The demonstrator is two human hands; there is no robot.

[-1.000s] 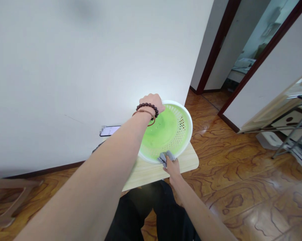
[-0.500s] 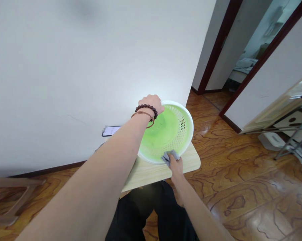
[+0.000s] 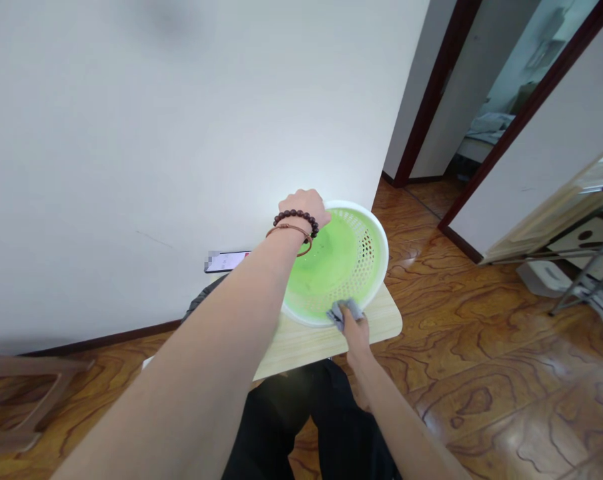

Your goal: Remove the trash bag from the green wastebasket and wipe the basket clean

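Observation:
A round green and white plastic basket (image 3: pixel 326 267) with holes in its side sits tilted on a small light-wood table (image 3: pixel 301 345). My left hand (image 3: pixel 306 205), with a beaded bracelet and a brown cord at the wrist, is closed on the far left part of its white rim. At the near rim my right hand (image 3: pixel 355 327) pinches a grey cloth (image 3: pixel 342 312) and presses it against the basket's inner edge. The left forearm hides part of the basket's left side and of the table.
A phone (image 3: pixel 225 261) lies at the table's back left by the white wall (image 3: pixel 156 147). A dark item (image 3: pixel 201 299) is partly behind my forearm. A stool (image 3: pixel 26 393) stands on the wood floor at left. To the right are a doorway, a white box (image 3: pixel 544 279) and a metal rack (image 3: pixel 589 273).
Both hands and the basket appear slightly farther right. My right hand with the cloth has shifted a little along the near rim. More of the phone shows past my left forearm.

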